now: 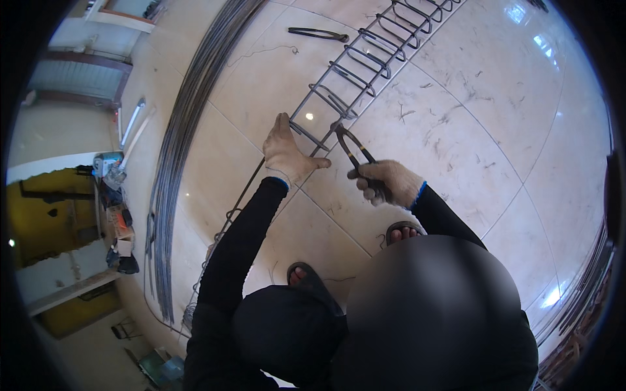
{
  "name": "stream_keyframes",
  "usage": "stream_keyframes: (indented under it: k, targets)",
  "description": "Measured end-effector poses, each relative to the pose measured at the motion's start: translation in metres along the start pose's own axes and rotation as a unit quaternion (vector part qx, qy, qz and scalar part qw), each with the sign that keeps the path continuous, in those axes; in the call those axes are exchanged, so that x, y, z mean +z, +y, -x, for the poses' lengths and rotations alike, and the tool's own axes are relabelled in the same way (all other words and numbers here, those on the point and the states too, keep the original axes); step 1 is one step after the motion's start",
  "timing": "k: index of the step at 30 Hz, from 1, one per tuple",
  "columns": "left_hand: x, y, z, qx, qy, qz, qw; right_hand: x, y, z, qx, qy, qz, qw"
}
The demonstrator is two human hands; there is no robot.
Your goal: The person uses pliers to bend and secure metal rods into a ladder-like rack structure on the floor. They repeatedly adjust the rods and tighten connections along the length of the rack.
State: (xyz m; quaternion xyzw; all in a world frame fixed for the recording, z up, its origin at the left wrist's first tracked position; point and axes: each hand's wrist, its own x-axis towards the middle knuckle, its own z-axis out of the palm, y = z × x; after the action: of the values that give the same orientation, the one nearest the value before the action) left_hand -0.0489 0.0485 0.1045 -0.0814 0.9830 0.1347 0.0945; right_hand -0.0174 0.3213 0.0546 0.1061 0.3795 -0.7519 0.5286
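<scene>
A rebar cage (347, 73), long bars with bent square stirrups, runs from the upper right toward my left arm. My left hand (287, 155), in a beige work glove, rests against its near end. The thumb stretches right and the fingers point up, spread apart beside the nearest stirrup (309, 137). My right hand (389, 182), gloved too, is closed around the dark handles of tying pincers (354, 144). Their jaws meet the cage's right-hand bar, near a stirrup corner. Whether they grip a wire there is too small to tell.
Another pair of pincers (318, 33) lies beyond the cage. A bundle of long steel rods (189, 111) stretches along the left. Wire scraps (405, 115) litter the tiled floor. My sandalled feet (306, 280) are below the cage. Boxes and bags (119, 221) sit by the left wall.
</scene>
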Motion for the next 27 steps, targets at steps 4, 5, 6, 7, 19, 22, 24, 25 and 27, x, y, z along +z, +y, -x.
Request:
stream_keyframes:
  k: [4,5,6,7,19,22,24,25,27]
  targets:
    - [0.019,-0.003,0.002,0.039,0.092,-0.065,0.993,0.013,-0.008,-0.021,0.008,-0.02,-0.07,0.997]
    - [0.021,-0.003,0.001,0.029,0.085,-0.054,0.995,0.018,-0.01,-0.021,0.026,-0.03,-0.027,0.999]
    - [0.022,-0.002,-0.002,0.018,0.077,-0.043,0.996,0.02,-0.012,-0.021,0.044,-0.04,0.016,0.998]
    - [0.021,0.0,-0.001,0.005,0.069,-0.032,0.997,0.019,-0.014,-0.024,0.058,-0.029,0.026,0.998]
    - [0.034,-0.005,-0.006,0.02,0.091,-0.038,0.995,-0.006,-0.008,-0.053,0.035,-0.021,-0.07,0.997]
    - [0.042,-0.012,-0.002,0.036,0.149,-0.018,0.988,0.0,0.005,-0.058,0.073,-0.083,-0.037,0.993]
    - [0.047,-0.017,-0.002,0.025,0.15,-0.021,0.988,-0.007,-0.002,-0.058,0.099,-0.066,-0.01,0.993]
    - [0.048,-0.018,-0.002,0.019,0.153,-0.023,0.988,-0.007,-0.014,-0.052,0.087,-0.047,0.047,0.994]
    - [0.05,-0.021,-0.003,0.034,0.171,-0.016,0.985,-0.012,-0.018,-0.06,0.066,-0.009,-0.019,0.998]
